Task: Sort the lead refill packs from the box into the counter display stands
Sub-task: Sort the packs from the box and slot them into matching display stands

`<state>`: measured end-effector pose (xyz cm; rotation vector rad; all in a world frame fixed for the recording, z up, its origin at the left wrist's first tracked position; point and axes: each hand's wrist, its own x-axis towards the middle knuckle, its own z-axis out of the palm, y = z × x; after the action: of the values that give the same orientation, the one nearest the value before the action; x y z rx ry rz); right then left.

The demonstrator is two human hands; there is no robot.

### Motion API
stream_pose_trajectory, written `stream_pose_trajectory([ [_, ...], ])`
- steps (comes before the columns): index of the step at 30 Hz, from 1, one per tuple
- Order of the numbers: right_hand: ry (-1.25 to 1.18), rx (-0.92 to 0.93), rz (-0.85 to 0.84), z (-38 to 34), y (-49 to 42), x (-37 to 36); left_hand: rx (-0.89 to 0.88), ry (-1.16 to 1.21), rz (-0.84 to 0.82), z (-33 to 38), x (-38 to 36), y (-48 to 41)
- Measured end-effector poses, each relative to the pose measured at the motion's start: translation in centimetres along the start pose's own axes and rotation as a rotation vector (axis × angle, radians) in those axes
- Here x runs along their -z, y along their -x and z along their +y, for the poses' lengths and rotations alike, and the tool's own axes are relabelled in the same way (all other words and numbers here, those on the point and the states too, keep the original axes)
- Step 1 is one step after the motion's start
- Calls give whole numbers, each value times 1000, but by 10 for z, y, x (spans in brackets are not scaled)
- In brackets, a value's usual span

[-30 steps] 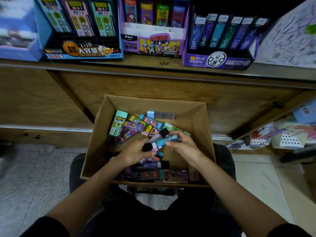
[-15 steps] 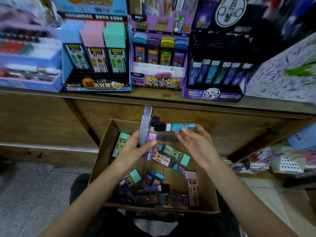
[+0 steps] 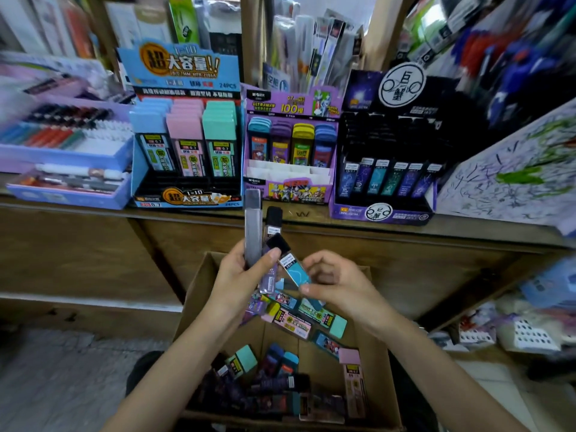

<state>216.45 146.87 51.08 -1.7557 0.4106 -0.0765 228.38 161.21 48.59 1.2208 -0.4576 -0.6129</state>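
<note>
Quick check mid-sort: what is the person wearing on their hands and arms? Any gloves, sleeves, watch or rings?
No gloves: the left hand and right hand are bare. No ring, watch or bracelet shows on either hand or wrist. The forearms are uncovered right down to the bottom edge of the head view, so no sleeve is in sight.

Left hand and right hand bare; forearms bare along their whole visible length; nails trimmed short; dark trousers on both legs, plain, only partly in view.
</note>
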Motion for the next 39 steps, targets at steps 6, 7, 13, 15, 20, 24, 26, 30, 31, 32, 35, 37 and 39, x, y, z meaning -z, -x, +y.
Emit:
stream_pose_trajectory([
  [6,84,193,1,-28,-9,-4,-92,-148,-1,22,-12,-9],
  [7,92,224,15,-33,-11,-5,-108,-166,-13,25,-16,-10],
  [13,259,300,164,-57,-16,34,-106,-171,-38,38,-31,-14],
  [15,287,343,278,-69,-16,63,-84,-169,-39,40,-33,-14],
  [20,204,433,483,-97,-20,127,-68,-154,-10,40,-36,-18],
  [24,303,415,538,-94,-32,139,-54,-164,-29,36,-43,-19],
  [26,337,384,544,-87,-38,134,-45,-158,-31,35,-45,-20],
  [30,373,353,524,-81,-43,129,-37,-167,-29,31,-47,-21],
  [31,362,359,516,-81,-43,129,-36,-170,-28,31,-47,-20],
  [32,348,360,509,-81,-44,128,-34,-172,-28,31,-47,-20],
  [35,367,322,507,-77,-47,125,-36,-175,-31,31,-48,-20],
  [37,379,303,534,-75,-51,122,-42,-178,-29,31,-50,-21],
  [39,385,299,565,-72,-55,120,-48,-172,-32,32,-52,-22],
])
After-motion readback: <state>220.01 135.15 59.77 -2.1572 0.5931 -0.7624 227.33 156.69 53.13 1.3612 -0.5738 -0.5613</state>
